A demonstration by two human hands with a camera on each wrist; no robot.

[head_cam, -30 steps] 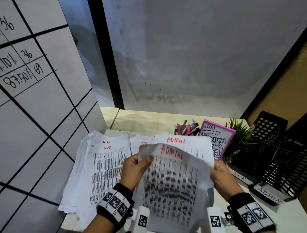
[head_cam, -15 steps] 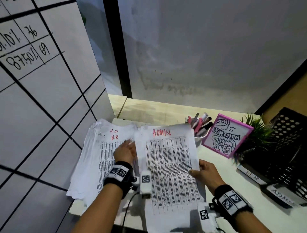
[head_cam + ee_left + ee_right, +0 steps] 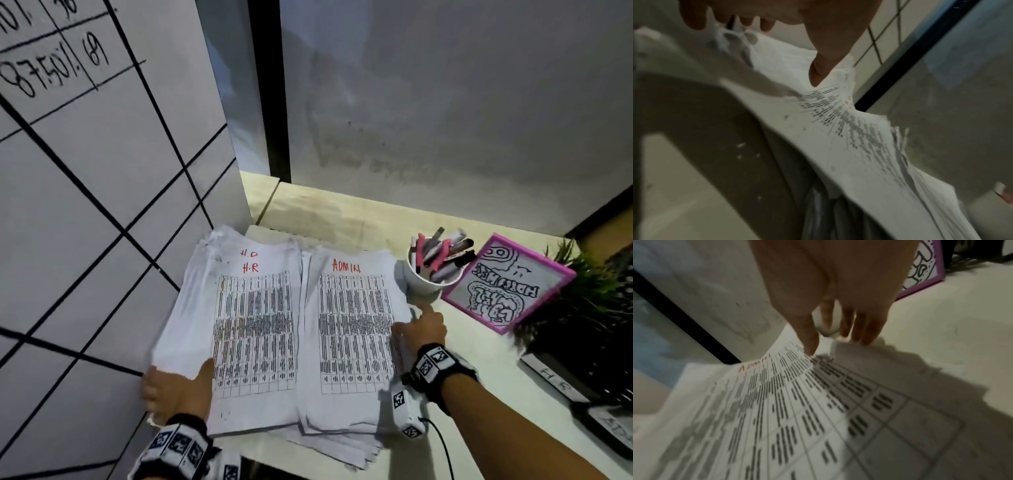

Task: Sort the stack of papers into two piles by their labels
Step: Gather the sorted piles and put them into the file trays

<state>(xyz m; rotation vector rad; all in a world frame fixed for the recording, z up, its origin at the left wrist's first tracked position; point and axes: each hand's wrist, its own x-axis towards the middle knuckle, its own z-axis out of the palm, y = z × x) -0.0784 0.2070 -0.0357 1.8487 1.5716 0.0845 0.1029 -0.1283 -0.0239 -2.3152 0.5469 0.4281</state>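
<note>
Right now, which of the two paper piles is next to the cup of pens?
The ADMIN pile, the right-hand one, red "ADMIN" on top. Its far right corner lies beside the white pen cup; the H.R pile sits against the tiled wall.

Left stack of white printed sheets (image 3: 253, 329): top sheet headed "H.R" in red handwriting, a second red "H.R" showing just above it. Right stack of white printed sheets (image 3: 352, 335): headed "ADMIN" in red; table print below unreadable. White gridded board on the left wall (image 3: 68, 102): black handwritten "87.50%" and "69". White label strip at the front of the black mesh tray (image 3: 555, 380): "H.R". Pink-framed doodle picture (image 3: 507, 287): lettering not legible.
</note>
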